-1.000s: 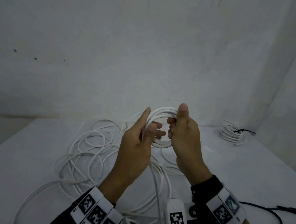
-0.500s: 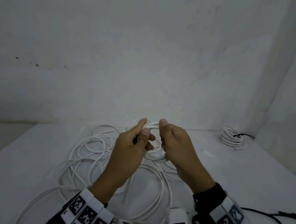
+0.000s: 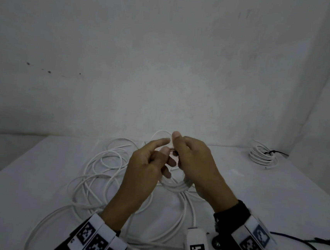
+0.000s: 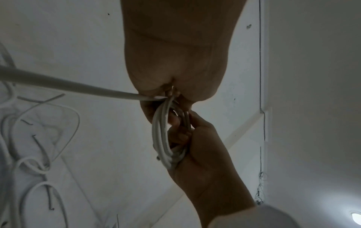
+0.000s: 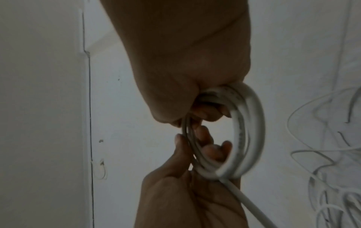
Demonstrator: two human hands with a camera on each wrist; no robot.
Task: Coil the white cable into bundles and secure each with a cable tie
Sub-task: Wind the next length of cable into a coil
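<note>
Holding a small coil (image 3: 176, 184) of the white cable (image 3: 103, 171) above the bench (image 3: 23, 181), we had both hands raised in front of us. Our right hand (image 3: 194, 164) kept its grip closed round the coil's turns, the thumb up on top. Our left hand (image 3: 146, 167) met it from the other side, its fingers (image 5: 207, 135) curled through the coil's opening and the thumb pressed on the strands. From the coil one strand ran down to the loose loops spread on the bench below and to our left. Farther back, near the right corner by the wall (image 3: 166, 64), lay a finished bundle (image 3: 263, 156) bound with a black tie (image 3: 273, 152).
</note>
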